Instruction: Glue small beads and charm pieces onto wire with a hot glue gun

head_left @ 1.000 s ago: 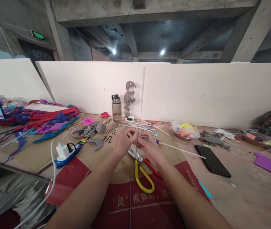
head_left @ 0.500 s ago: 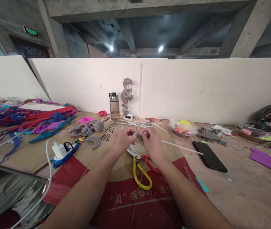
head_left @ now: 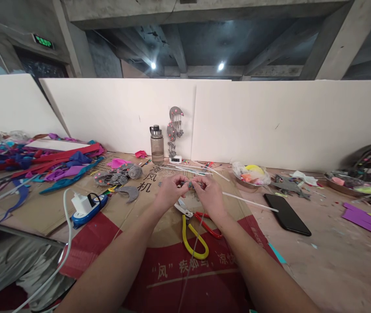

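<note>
Two bare hands meet above the cardboard: the left hand [head_left: 171, 190] and the right hand [head_left: 208, 193] both pinch one small thing [head_left: 190, 185] between their fingertips, too small to tell clearly. A thin grey cord [head_left: 192, 256] hangs from near the right hand, over the scissors [head_left: 194, 234]. These scissors, with one yellow and one red handle, lie just below the hands. Beyond the hands stands a bottle [head_left: 157, 145]; to the right lies a black phone [head_left: 287, 214].
</note>
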`<state>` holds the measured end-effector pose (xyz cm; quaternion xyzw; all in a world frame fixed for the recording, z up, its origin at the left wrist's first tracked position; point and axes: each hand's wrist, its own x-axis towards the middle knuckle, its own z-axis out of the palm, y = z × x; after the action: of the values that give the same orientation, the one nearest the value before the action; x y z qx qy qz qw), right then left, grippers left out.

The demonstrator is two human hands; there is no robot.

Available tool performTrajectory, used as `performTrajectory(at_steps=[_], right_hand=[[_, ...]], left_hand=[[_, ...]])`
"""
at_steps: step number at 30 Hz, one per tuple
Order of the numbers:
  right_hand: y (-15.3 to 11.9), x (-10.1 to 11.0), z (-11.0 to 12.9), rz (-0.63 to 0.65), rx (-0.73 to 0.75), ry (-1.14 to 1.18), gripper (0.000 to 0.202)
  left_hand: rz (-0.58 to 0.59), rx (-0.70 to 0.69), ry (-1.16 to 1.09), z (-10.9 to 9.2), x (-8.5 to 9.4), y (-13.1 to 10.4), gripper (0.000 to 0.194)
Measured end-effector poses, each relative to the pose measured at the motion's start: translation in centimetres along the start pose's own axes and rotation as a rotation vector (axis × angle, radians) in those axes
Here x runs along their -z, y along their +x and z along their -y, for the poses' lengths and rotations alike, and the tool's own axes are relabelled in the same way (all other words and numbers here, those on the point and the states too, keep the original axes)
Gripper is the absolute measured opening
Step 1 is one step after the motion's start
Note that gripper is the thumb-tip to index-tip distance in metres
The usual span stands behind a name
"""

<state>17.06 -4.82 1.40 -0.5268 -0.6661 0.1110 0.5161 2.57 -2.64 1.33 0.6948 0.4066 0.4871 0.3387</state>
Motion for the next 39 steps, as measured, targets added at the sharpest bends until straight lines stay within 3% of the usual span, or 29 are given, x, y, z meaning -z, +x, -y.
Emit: performTrajectory(at_steps=[9, 15, 19, 23, 26, 30, 33, 39], right_hand=[[0.3, 0.0, -0.8, 0.133, -0.087, 0.068, 0.021], [0.3, 0.1, -0.7, 0.186, -0.131, 0.14, 0.019], [0.5, 0.0, -1.1, 0.196, -0.191, 0.197, 0.019], [0.7, -0.3, -2.0, 0.178, -0.291, 0.29, 0.021], [0.7, -0.4, -2.4, 0.162, -0.354, 0.335, 0.023], [0.6, -0.3, -2.5, 0.141, -0.363, 0.299, 0.021], [0.6, -0.2, -2.6, 0.129, -0.334, 0.266, 0.021], [0.6, -0.4, -3.0, 0.118, -0.29, 0.232, 0.022]], left_hand=[[0.108, 0.012, -0.004, 0.1, 0.4, 0.2, 0.01], [0.2, 0.043, -0.049, 1.1, 0.6, 0.6, 0.019], [0.222, 0.148, -0.241, 1.9, 0.7, 0.8, 0.027], [0.177, 0.243, -0.493, 1.7, 1.1, 0.9, 0.038], [0.097, 0.274, -0.557, 1.5, 1.6, 1.0, 0.035], [-0.015, 0.254, -0.515, 1.9, 1.7, 1.1, 0.021], [-0.033, 0.225, -0.449, 2.2, 1.5, 1.0, 0.015], [-0.099, 0.239, -0.29, 2.6, 0.8, 1.1, 0.029]])
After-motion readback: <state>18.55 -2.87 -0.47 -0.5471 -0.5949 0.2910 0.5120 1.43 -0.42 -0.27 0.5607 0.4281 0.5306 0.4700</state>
